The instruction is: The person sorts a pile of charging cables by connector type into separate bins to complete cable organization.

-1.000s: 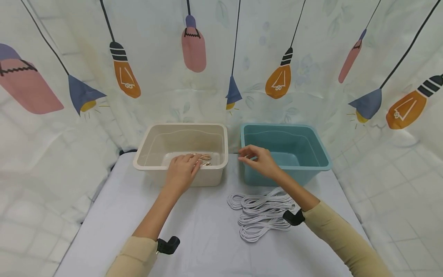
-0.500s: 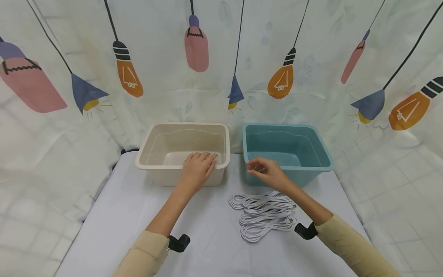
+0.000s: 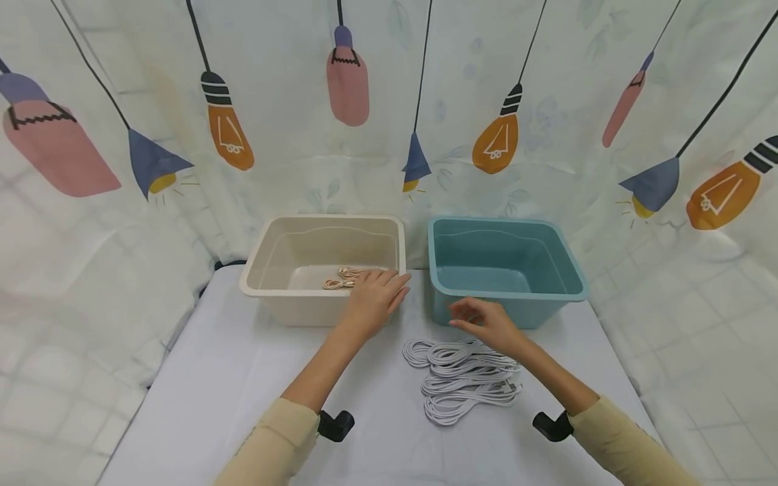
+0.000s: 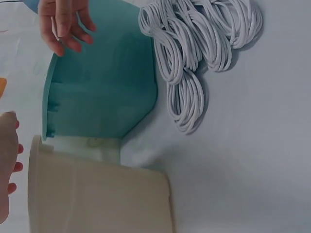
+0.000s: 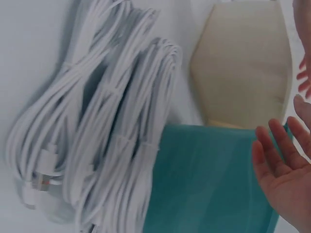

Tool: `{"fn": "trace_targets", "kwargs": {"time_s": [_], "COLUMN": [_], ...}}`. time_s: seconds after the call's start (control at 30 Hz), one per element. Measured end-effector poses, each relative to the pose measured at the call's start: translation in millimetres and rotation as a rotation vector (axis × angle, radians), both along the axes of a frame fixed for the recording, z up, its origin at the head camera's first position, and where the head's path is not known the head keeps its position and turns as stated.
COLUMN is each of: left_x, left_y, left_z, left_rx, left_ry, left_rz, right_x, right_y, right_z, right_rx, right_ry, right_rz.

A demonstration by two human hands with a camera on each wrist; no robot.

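My left hand [image 3: 378, 297] is over the front right corner of the beige bin [image 3: 298, 310], fingers extended and holding nothing. Inside that bin lie coiled gold-coloured cables [image 3: 339, 283], partly hidden by the hand. In front of the teal bin [image 3: 541, 312], my right hand [image 3: 489, 325] hovers with loosely bent fingers and nothing between them. Below it, several bundled white cables [image 3: 468, 368] lie in a row on the table. The right wrist view shows a metal-tipped plug [image 5: 43, 182] on one white bundle, and the right palm [image 5: 291, 187] with its fingers apart.
Both bins stand side by side at the back of the white-covered table [image 3: 365, 418], with a narrow gap between them. A curtain printed with lamps [image 3: 377, 162] hangs right behind them. The teal bin's visible floor [image 3: 486, 277] is bare.
My left hand has moved right, from over the beige bin's inside to its front right corner, uncovering the gold cables. My right hand has moved from the teal bin's left rim down towards the white bundles.
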State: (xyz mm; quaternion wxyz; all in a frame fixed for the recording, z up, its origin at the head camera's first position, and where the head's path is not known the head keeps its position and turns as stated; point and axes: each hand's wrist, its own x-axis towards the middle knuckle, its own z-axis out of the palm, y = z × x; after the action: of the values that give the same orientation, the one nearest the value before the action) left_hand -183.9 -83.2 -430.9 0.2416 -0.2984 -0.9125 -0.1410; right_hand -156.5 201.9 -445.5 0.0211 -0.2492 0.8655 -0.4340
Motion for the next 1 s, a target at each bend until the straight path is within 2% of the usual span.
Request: {"fn": "trace_targets", "kwargs": {"time_s": [0.2,0.43,0.53,0.67,0.77,1.0], "left_x": [-1.2,-2.8,-3.3,-1.7,-0.4,-4.6], "left_y": [14.9,29.3,34.6,43.8,51.6,63.5], "left_z": [-3.8,-11.4,-12.6,-9.3,-7.0,-13.3], "left_rx": [-0.027,0.011,0.043,0.031,0.008,-0.007], "left_ry": [0.02,0.058,0.041,0.026,0.023,-0.002], "left_rz": [-0.033,-0.085,-0.117,-0.136,-0.148,-0.176], "right_x": [3.8,6.5,7.4,8.5,9.0,6.9], "right_y": [16,31,35,39,42,47], "right_z": [-22.5,-45.4,-53.3,-61.5,-67.0,-76.5], "right_rx": [0.016,0.057,0.082,0.099,0.098,0.105], "right_ry": [0.028,0.023,0.0,-0.021,-0.015,0.02], "right_rz": [0.009,0.008,-0.007,-0.017,-0.009,0.02]}}
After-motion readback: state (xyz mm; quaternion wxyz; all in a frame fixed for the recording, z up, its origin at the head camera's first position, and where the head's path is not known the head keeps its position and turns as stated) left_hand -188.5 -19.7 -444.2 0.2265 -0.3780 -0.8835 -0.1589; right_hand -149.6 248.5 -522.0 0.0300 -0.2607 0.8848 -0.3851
